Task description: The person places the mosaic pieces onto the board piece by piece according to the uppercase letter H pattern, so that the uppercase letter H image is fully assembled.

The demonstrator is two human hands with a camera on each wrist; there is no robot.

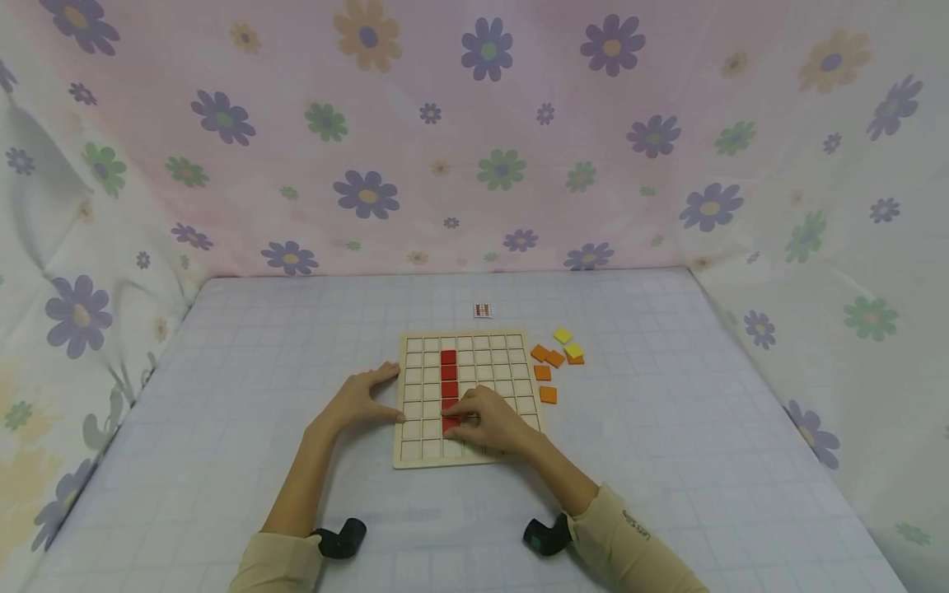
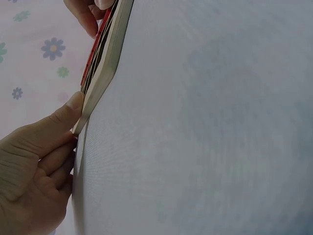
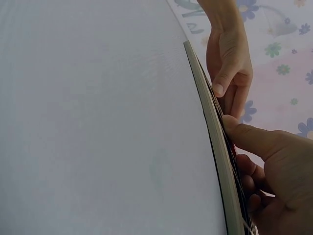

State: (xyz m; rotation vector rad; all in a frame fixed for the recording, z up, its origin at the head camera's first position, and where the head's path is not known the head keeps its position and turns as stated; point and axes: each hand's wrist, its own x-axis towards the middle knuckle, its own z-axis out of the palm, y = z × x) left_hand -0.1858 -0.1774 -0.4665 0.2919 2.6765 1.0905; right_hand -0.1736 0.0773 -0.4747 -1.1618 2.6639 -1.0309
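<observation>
A light wooden grid board [image 1: 495, 354] lies on the table, with a column of several red square tiles [image 1: 449, 372] in its slots. My right hand [image 1: 489, 418] is over the lower part of this column. Its thumb and index finger pinch the lowest red tile at the grid. In the right wrist view, the thumb of the right hand [image 3: 274, 161] is low at the board's edge and the other fingers are curled. My left hand [image 1: 357, 401] rests against the board's left edge, thumb and fingers spread along it. The left wrist view shows the left thumb [image 2: 61, 117] touching that rim.
Right of the board lie several orange tiles [image 1: 548, 395] and yellow tiles [image 1: 563, 336], some overlapping. A small patterned card [image 1: 483, 310] sits beyond the far edge. Black wrist-worn devices [image 1: 343, 539] show near both sleeves. Flowered cloth [image 1: 489, 173] encloses the table's back and sides.
</observation>
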